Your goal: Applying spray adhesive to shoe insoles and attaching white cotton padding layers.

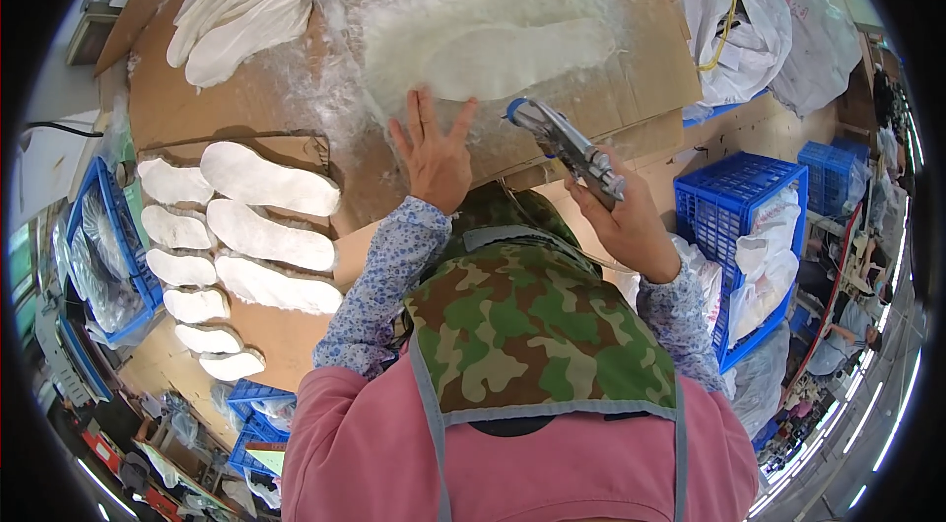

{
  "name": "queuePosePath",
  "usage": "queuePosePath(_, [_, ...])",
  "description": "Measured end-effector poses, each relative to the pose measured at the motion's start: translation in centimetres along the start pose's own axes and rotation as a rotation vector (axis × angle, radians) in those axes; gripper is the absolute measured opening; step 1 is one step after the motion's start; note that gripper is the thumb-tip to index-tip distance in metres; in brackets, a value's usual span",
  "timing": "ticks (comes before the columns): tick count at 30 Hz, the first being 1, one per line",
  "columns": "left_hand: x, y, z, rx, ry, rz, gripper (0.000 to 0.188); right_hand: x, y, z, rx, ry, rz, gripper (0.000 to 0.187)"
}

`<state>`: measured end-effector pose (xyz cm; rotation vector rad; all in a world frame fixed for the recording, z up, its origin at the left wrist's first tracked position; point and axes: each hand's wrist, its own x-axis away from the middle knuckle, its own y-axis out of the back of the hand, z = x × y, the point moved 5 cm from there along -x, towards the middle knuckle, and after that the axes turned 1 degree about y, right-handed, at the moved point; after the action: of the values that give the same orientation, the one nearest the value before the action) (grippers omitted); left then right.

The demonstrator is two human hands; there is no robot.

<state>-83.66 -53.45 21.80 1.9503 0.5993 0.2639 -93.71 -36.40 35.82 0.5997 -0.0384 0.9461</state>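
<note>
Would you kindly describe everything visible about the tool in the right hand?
The spray gun is a grey metal, pistol-shaped tool with a blue tip. The right hand grips its handle, and its nozzle end points up-left toward the white sole-shaped piece lying on the fluff-covered cardboard. It hangs above the board's edge, touching only that hand; no hose can be made out.

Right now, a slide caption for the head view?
Left hand flat by white insole on cardboard, right hand holding spray gun.

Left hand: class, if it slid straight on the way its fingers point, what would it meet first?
Probably the white insole-shaped piece lying on the cardboard; the left hand points at it, fingertips just short.
</note>
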Motion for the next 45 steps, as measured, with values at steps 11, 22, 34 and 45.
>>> queuePosePath(11, [-0.1, 0.2, -0.3, -0.006, 0.018, -0.021, 0.064, 0.9, 3.1, -2.3, 0.011, 0.005, -0.141, 0.022])
queuePosePath(22, [0.1, 0.2, -0.3, 0.013, 0.012, -0.046, 0.055, -0.4, -0.4, 0.1, -0.118, 0.115, 0.026, 0.028])
queuePosePath(34, [-3.2, 0.7, 2.3, 0.499, 0.263, -0.247, 0.051, 0.9, 5.5, -4.5, -0.039, -0.020, -0.159, 0.025])
queuePosePath(45, [-7.3, -1.0, 5.2, 0.470, 0.383, -0.110, 0.043, 2.1, 9.2, -7.2, -0.230, -0.138, -0.332, 0.017])
